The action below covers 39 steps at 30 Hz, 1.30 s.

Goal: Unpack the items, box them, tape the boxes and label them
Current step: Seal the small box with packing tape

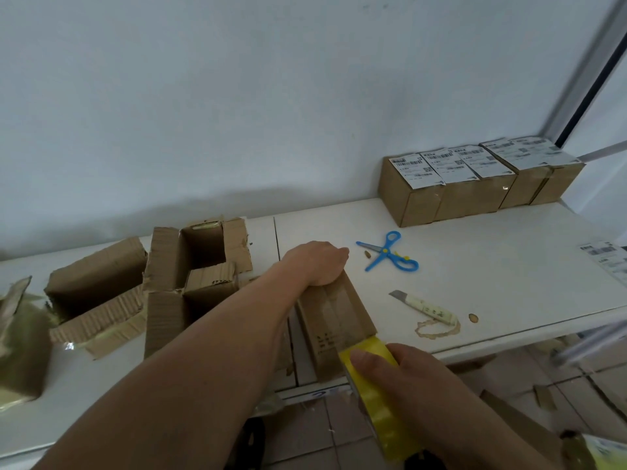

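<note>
A small closed cardboard box (336, 320) lies on the white table (492, 266), near its front edge. My left hand (319, 262) presses down on the box's far end. My right hand (400, 371) grips a roll of yellowish clear tape (376, 398) at the box's near end, where a strip of tape runs onto the top of the box. A row of taped boxes with white shipping labels (475, 184) stands at the back right against the wall.
Blue scissors (390, 252) and a utility knife (424, 307) lie right of the box. Torn-open cartons (196, 266) (98, 293) sit to the left. Loose labels (607, 259) lie at the right edge. Cardboard scraps litter the tiled floor (559, 395).
</note>
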{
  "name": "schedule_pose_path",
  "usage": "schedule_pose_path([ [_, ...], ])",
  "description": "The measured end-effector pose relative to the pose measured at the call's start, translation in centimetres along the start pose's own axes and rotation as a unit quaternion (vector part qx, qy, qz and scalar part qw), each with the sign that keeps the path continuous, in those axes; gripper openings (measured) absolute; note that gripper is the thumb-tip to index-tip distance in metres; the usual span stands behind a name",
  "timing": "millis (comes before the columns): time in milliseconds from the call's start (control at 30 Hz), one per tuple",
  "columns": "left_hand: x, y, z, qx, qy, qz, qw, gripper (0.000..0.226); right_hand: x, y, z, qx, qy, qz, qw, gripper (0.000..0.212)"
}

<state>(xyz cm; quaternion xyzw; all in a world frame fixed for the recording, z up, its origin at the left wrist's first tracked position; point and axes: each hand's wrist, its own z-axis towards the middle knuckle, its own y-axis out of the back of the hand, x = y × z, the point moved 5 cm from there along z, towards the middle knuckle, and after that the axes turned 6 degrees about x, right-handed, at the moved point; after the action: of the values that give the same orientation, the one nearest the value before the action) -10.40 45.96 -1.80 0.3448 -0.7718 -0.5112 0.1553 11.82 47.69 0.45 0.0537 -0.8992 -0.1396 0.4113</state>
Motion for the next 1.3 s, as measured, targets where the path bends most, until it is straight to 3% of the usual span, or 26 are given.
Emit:
schedule_pose_path([
  [133,0.3,-0.8,0.2,-0.013,0.011,0.017,1.000,0.051,-1.1,-0.2,0.2,0.003,-0.013,-0.020,1.000,0.046],
  [233,0.3,-0.2,-1.0,-0.165,0.032,0.015,0.986,0.053,-1.5,-0.6,0.3,0.016,-0.008,-0.020,1.000,0.044],
  [300,-0.4,0.5,-2.3,-0.293,0.042,0.055,0.954,0.054,-1.8,-1.0,0.6,0.020,-0.001,-0.008,1.000,0.042],
  [367,-1.2,0.5,-3.0,-0.327,0.025,0.107,0.939,0.048,-1.9,-1.1,0.8,0.017,0.001,0.001,1.000,0.039],
  [633,-2.4,-0.2,-6.1,-0.274,0.010,0.050,0.960,0.040,-1.7,-1.4,0.9,0.010,0.010,0.012,1.000,0.033],
  [833,-1.0,-3.6,-8.8,-0.104,-0.024,-0.157,0.982,0.088,-1.3,-2.4,1.4,0.044,0.008,0.103,0.994,0.030],
  [967,-0.4,-3.9,-8.7,-0.027,-0.045,-0.184,0.982,0.116,-1.9,-2.6,1.7,0.059,0.015,0.121,0.991,0.035],
  [1133,-0.2,-3.9,-8.9,-0.023,-0.065,-0.149,0.986,0.111,-2.2,-3.0,1.7,0.040,0.062,0.108,0.991,0.016],
  [1300,-0.5,-3.7,-8.9,-0.058,-0.062,-0.118,0.989,0.106,-2.0,-3.0,1.7,0.008,0.060,0.099,0.993,0.027],
])
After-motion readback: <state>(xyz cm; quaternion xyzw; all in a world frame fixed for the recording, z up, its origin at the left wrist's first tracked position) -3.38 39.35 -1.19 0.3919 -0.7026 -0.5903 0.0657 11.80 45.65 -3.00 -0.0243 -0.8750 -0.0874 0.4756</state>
